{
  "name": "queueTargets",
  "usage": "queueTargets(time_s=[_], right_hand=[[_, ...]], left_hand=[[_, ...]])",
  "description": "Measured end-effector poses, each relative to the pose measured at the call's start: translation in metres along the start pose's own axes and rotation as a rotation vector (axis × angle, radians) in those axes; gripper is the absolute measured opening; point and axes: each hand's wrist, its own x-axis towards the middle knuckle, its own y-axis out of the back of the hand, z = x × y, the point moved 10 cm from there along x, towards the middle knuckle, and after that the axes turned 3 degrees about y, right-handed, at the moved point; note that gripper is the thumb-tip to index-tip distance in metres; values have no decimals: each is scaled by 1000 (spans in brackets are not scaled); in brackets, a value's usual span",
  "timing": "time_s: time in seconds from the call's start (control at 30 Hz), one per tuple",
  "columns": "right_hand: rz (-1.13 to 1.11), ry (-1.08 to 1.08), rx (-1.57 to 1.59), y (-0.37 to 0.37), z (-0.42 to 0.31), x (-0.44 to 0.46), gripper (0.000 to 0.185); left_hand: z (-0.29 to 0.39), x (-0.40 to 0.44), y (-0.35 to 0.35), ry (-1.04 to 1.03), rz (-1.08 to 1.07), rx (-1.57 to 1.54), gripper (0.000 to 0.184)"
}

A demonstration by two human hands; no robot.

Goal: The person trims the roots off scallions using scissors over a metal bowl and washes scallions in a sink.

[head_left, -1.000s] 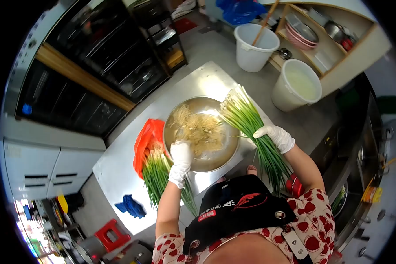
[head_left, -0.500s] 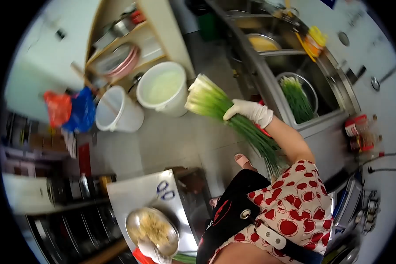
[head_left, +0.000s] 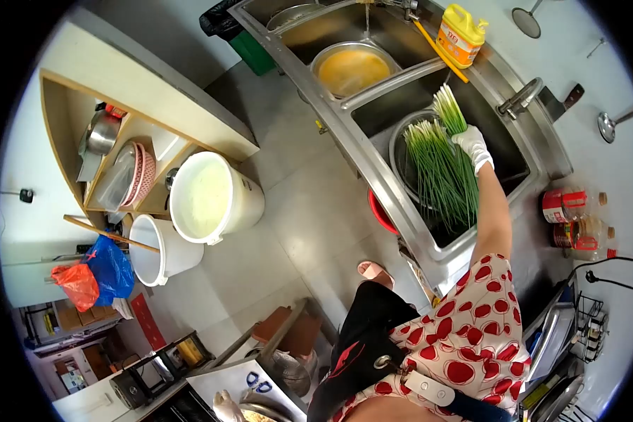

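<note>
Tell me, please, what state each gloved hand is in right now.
Left hand: at the metal bowl, mostly cut off; open or closed cannot be told.
Right hand: closed on a bunch of green onions over the sink.

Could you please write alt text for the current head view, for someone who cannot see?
A gloved right hand holds green onions at a steel sink, beside more green onions in a round bowl. Two white buckets stand on the floor; the left hand is beside another bowl at the bottom.
</note>
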Motion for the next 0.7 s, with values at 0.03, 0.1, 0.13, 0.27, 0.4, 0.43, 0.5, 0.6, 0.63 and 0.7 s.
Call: queueTargets(time_s=[0.03,0.1,0.13,0.27,0.4,0.43,0.5,0.6,0.63,0.7], right_hand=[[22,-14,-75,-8,11,8,45],[14,-243,-409,-35,54,25,75],[26,-249,-441,-45,54,21,87],[-145,-233,-666,-127,90,17,108],[-301,-331,-696,-155,106,7,105],[-321,-336,-703,-155,105,9,105],[-244,-351,-689,-142,93,4,106],[49,-90,-707,-97,7,-18,57],[119,6,-809,-95,-16,-23,47],[243,255,-491,-107,-49,-13,39]], left_hand=[[7,1,-3,4,8,15,30],[33,0,-3,11,23,131,30],[28,5,-8,50,-33,149,30],[10,10,-12,44,83,206,30],[-10,13,-12,56,70,87,29],[-19,12,-12,69,51,36,29],[-43,-8,-7,119,29,-72,29],[16,-36,8,128,16,106,29],[29,-48,12,188,23,-278,24],[21,-69,20,354,119,-843,19]])
